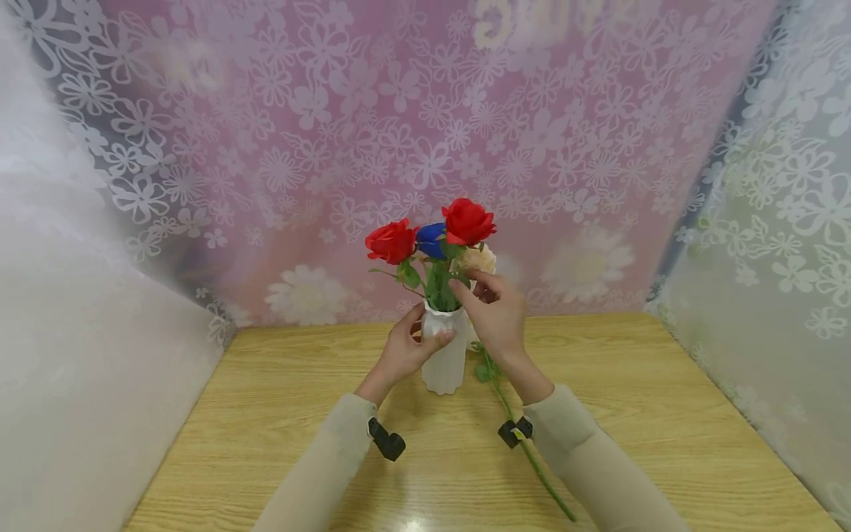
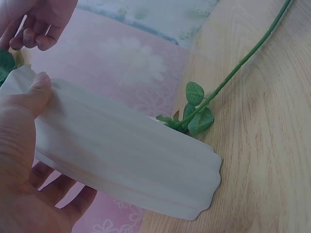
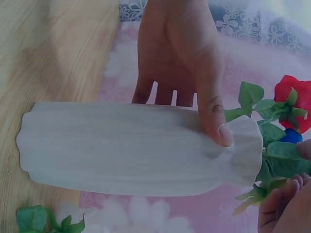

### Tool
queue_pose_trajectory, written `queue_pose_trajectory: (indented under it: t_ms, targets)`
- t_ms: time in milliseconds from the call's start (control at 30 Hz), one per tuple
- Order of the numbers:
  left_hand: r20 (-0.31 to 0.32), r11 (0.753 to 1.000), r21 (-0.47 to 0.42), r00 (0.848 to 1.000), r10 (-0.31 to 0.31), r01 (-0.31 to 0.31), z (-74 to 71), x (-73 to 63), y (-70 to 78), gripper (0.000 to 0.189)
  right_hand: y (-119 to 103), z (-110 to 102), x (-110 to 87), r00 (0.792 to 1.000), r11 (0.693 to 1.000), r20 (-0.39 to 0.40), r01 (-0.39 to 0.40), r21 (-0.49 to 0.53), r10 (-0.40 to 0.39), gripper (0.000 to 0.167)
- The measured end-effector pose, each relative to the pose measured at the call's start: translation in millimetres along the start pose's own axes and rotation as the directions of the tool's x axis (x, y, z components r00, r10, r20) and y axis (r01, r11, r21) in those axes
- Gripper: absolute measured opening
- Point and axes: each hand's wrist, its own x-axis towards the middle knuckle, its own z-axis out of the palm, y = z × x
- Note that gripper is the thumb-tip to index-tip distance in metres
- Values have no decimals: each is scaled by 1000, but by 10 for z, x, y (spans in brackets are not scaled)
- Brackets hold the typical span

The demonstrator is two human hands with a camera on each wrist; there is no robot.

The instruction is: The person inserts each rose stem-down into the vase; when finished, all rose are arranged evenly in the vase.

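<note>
A ribbed white vase (image 1: 444,362) stands upright on the wooden table, holding artificial roses. My left hand (image 1: 407,353) grips it just below its wavy rim, thumb across the front and fingers behind, as the left wrist view (image 2: 24,141) confirms. Above the opening are a red rose (image 1: 391,242) on the left, a blue rose (image 1: 431,240) in the middle, a taller red rose (image 1: 469,222) on the right and a cream rose (image 1: 480,258) behind. Among the green leaves (image 3: 286,158) over the rim, my right hand (image 1: 495,314) pinches a rose stem; its fingertips are partly hidden.
One more long green stem (image 1: 532,462) with leaves lies on the table (image 1: 292,414), running from behind the vase toward the front right, under the right wrist. Its bloom is mostly hidden by the vase. Flower-patterned sheets (image 1: 319,162) enclose the back and sides.
</note>
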Motion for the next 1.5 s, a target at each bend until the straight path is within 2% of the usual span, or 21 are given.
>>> queue_pose_trajectory:
  t_ms: [333, 533, 700, 933, 1067, 1167, 1367, 1500]
  targets:
    - [1, 1000, -10, 1000, 15, -15, 0, 3, -16, 76, 7, 60, 46, 999, 999, 28, -16, 32, 15, 17]
    - [-2, 999, -28, 1000, 24, -24, 7, 13, -22, 72, 41, 31, 9, 999, 999, 41, -29, 42, 28, 16]
    - [-7, 1000, -11, 1000, 2, -2, 4, -1, 5, 77, 76, -5, -17, 998, 997, 34, -62, 43, 60, 21]
    - [-7, 1000, -5, 1000, -7, 7, 0, -12, 20, 76, 162, -177, -141, 991, 993, 73, -114, 18, 113, 21]
    - [-13, 1000, 3, 1000, 3, -3, 3, 6, 1, 72, 247, -381, -236, 980, 989, 137, -146, -20, 147, 24]
    - [-17, 1000, 9, 1000, 13, -13, 0, 13, -9, 73, 359, -567, -277, 954, 977, 218, -192, -91, 208, 28]
    - [-10, 1000, 2, 1000, 14, -14, 2, 6, -22, 75, 650, -917, -358, 858, 935, 383, -277, -220, 344, 40]
    - [-6, 1000, 5, 1000, 8, -8, 0, 5, -12, 75, 791, -1079, -432, 812, 921, 439, -311, -235, 386, 42]
